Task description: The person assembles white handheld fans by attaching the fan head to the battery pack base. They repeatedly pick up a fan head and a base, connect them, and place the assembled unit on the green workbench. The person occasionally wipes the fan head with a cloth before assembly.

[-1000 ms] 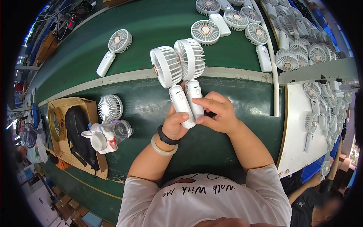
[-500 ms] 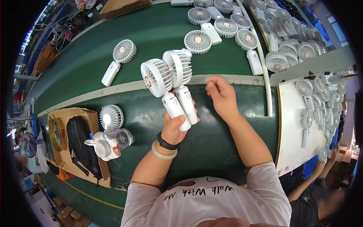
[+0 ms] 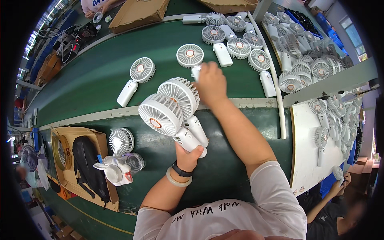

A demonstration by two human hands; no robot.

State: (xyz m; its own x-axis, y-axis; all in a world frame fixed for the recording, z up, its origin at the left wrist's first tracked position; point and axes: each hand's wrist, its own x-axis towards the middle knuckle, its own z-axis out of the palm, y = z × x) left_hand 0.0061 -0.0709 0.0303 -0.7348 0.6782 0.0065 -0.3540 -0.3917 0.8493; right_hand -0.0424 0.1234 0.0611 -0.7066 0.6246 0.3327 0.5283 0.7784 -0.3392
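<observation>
My left hand (image 3: 186,158) is wrapped round the handles of two white handheld fans, over the near bench. Their round heads overlap: the front fan (image 3: 161,116) shows a copper-coloured centre, and the rear fan (image 3: 182,95) sits just behind it. Beyond them, my right hand (image 3: 212,83) reaches over the green belt, its fingers closed round the handle of another white handheld fan (image 3: 190,55). Part of that handle is hidden under my fingers. Left of it a single handheld fan (image 3: 142,70) lies on the belt, handle toward me.
More fans (image 3: 239,48) lie at the belt's far right, beside a white pipe (image 3: 280,108). Fans crowd the white table (image 3: 304,148) at right, near a co-worker. On the left are a cardboard box (image 3: 96,140), a fan head (image 3: 121,141) and a plastic bottle (image 3: 135,162).
My right hand has moved forward and left from above the bench edge and taken hold of a fan on the belt, which has shifted left. The two held fans have tilted further left.
</observation>
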